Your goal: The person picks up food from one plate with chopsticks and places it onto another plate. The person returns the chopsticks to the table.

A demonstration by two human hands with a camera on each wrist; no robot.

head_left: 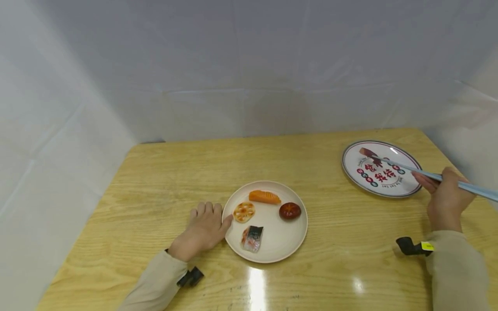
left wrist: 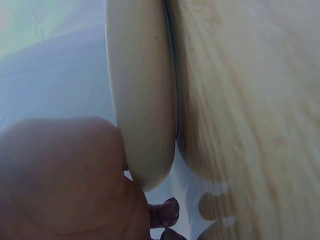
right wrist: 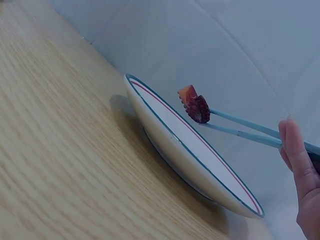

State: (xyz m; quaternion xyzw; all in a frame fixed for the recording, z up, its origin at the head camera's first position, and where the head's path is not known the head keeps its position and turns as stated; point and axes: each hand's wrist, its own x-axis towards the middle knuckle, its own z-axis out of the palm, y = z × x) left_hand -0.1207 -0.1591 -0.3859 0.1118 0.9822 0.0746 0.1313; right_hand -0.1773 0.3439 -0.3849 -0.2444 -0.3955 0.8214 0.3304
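Note:
My right hand (head_left: pixel 447 198) holds light blue chopsticks (right wrist: pixel 245 132). Their tips pinch a dark red, ridged piece that looks like octopus tentacle (right wrist: pixel 196 106), with an orange cut end. In the right wrist view it hangs over a white plate with red lettering (head_left: pixel 383 188). My left hand (head_left: pixel 204 229) lies beside a cream plate (head_left: pixel 278 244), thumb over its left rim, other fingers stretched out along its outside. On that plate are an orange salmon-like slice (head_left: pixel 264 197), a lotus root slice (head_left: pixel 244 212), a shiitake-like mushroom cap (head_left: pixel 289 211) and a silver-skinned fish piece (head_left: pixel 253 238).
The wooden table (head_left: pixel 175 168) carries both plates, the lettered one near the far right corner. White sheeting (head_left: pixel 241 65) hangs behind the table and at its sides. Black wrist mounts (head_left: pixel 190 276) stick out from both cuffs.

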